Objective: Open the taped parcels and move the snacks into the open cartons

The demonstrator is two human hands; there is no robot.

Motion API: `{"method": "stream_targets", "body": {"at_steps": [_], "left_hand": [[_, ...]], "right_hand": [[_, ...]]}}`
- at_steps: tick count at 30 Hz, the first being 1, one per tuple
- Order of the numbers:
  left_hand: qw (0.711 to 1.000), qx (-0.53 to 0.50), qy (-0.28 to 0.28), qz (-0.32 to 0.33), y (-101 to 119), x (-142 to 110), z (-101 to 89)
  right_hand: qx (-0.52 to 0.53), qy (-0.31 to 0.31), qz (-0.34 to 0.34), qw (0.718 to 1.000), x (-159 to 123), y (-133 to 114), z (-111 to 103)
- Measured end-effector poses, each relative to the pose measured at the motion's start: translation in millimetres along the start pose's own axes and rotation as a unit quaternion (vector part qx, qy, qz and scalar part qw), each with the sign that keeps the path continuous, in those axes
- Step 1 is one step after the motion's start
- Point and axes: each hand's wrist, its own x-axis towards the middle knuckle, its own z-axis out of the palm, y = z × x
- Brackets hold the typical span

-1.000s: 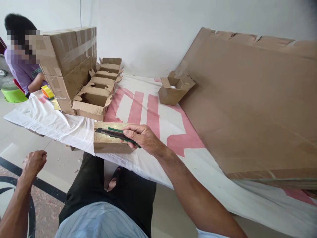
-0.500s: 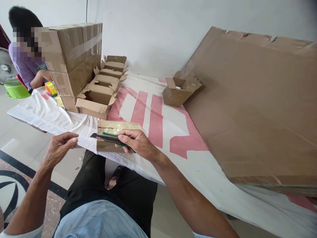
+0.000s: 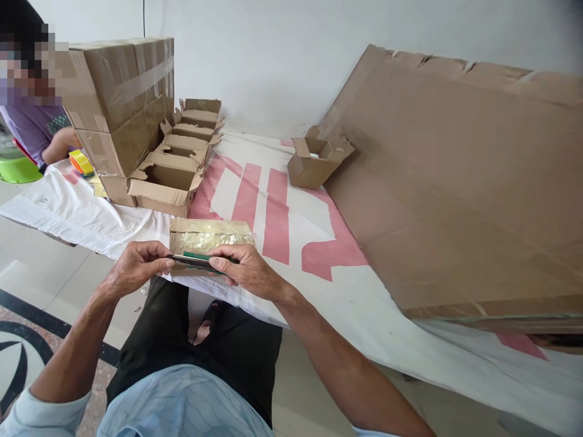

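My right hand point(image 3: 248, 270) grips the right end of a thin, long green-and-black strip-like piece point(image 3: 195, 261), thumb on top; its exact kind is too small to tell. At the piece's left end, my left hand point(image 3: 141, 267) pinches the dark tip between thumb and fingers. Both hands hold it level above a small cardboard box point(image 3: 209, 227) at the table's front edge. Shiny, clear yellowish plastic shows on the box top, and its near side is partly hidden behind the piece and my hands.
Open small cartons point(image 3: 159, 197) stand in a row beside stacked taped boxes point(image 3: 113, 91). Another open carton point(image 3: 310, 170) stands against a large leaning cardboard sheet or box point(image 3: 455, 194). Yellow tape point(image 3: 81, 162) lies near a co-worker point(image 3: 34, 124) at left. A white-and-pink cloth point(image 3: 346, 303) covers the table.
My left hand has moved right and taken hold of the piece's left end. The right hand stays on its other end. The view has shifted slightly to the right.
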Motion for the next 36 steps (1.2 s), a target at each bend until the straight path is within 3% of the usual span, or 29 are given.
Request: {"method": "stream_targets", "body": {"at_steps": [13,20,22,27,32,36], "left_hand": [[0.996,0.069,-0.063,-0.006,-1,-3,-12.3],[0.998,0.054,0.03,0.008,6,-11,-26.0],[0.999,0.029,0.022,0.02,8,-12,-23.3],[0.997,0.013,-0.063,0.033,11,-9,-13.7],[0.995,0.05,-0.064,0.049,5,-12,-17.7],[0.995,0.066,-0.06,0.05,-3,-15,-22.1]], "right_hand": [[-0.014,-0.001,0.005,1.0,-6,2,2],[-0.023,0.061,0.004,0.998,-16,0,-10],[-0.039,0.053,0.002,0.998,-15,-3,-7],[-0.077,0.01,0.005,0.997,-6,-12,10],[-0.114,-0.043,0.008,0.992,0,-21,16],[-0.124,-0.033,0.006,0.992,2,-22,20]]}}
